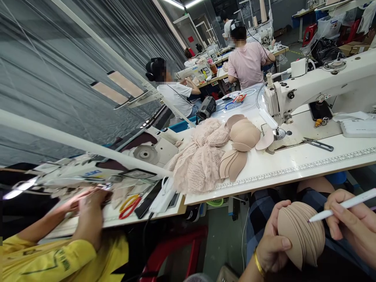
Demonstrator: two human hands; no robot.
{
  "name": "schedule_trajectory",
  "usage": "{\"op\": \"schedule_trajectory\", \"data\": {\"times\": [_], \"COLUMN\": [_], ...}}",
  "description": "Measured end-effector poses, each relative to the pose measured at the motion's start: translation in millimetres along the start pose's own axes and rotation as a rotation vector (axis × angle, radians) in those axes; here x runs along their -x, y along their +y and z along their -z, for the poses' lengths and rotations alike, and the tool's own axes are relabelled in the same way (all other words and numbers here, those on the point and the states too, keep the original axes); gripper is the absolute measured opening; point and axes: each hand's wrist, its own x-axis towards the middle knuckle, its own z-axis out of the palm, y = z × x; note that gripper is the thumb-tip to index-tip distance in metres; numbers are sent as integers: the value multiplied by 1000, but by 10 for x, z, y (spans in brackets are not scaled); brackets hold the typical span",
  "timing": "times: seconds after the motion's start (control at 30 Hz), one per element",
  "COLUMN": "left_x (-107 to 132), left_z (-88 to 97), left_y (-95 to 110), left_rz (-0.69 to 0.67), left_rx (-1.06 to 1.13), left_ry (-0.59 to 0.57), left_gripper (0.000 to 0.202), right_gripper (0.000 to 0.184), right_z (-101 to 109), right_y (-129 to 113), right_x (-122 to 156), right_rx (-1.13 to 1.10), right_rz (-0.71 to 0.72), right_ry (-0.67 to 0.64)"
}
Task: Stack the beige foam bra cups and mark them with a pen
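My left hand [274, 244] is closed round a fanned stack of beige bra cups [301, 235], held above my lap at the lower right. Between the fingers of my right hand [348, 215] is a white pen [343, 205], its tip at the edges of the cups. Whether the tip touches them I cannot tell. On the table behind lie more beige cup pieces [245, 135] and a smaller pile of cup pieces [233, 164]. Beside these is a heap of pale pink lace [202, 164].
A white sewing machine [329, 84] stands on the table, with thread snips [319, 144] and a phone [320, 111] near it. A measuring tape strip [293, 168] runs along the front edge. At left, a person in a yellow sleeve [58, 258] works near red-handled scissors [129, 207].
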Motion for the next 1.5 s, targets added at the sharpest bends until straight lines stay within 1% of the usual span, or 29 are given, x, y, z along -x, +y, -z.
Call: {"op": "schedule_trajectory", "data": {"times": [0.1, 0.2, 0.33, 0.37, 0.47, 0.5, 0.57, 0.63, 0.67, 0.7, 0.8, 0.87, 1.0, 1.1, 1.2, 1.3, 1.5], "left_x": [9, 15, 7, 3, -8, -9, -9, -6, -4, -2, 2, 3, 1, 1, -2, -9, -17], "left_z": [-19, -48, -53, -46, -23, -18, -16, -26, -33, -41, -60, -66, -65, -58, -43, -27, -41], "left_y": [24, 46, 35, 26, 4, 1, 3, 13, 19, 26, 33, 27, 11, 13, 13, -4, -19], "left_rz": [37, 41, 45, 43, 21, 16, 20, 28, 28, 28, 28, 36, 48, 49, 43, 34, 32], "left_rx": [-21, -29, -27, -25, -27, -29, -35, -38, -38, -38, -39, -47, -48, -37, -28, -28, -34], "left_ry": [14, 26, 17, 16, 24, 26, 25, 17, 15, 13, 12, 18, 29, 8, -20, -11, 10], "left_gripper": [90, 90, 89, 89, 90, 90, 91, 92, 92, 92, 90, 90, 93, 91, 86, 89, 92], "right_gripper": [45, 40, 36, 37, 39, 40, 41, 40, 39, 39, 38, 39, 42, 37, 33, 32, 29], "right_z": [10, 94, 218, 221, 165, 142, 123, 145, 165, 186, 209, 168, 56, 84, 191, 260, 249], "right_y": [17, 78, 163, 166, 138, 131, 138, 172, 191, 204, 193, 144, 57, 89, 186, 261, 287], "right_x": [12, -14, -74, -77, -49, -36, -17, -16, -23, -31, -53, -44, 12, 17, -23, -54, -47], "right_rx": [22, 5, 87, 105, 139, 152, 178, 173, 154, 133, 107, 129, 100, 50, 107, 163, 217], "right_rz": [17, 30, 116, 130, 117, 119, 137, 145, 137, 128, 127, 131, 67, 92, 172, 223, 263], "right_ry": [-25, -37, -132, -135, -71, -71, -113, -172, -182, -177, -107, -82, -68, -46, -103, -173, -225]}}
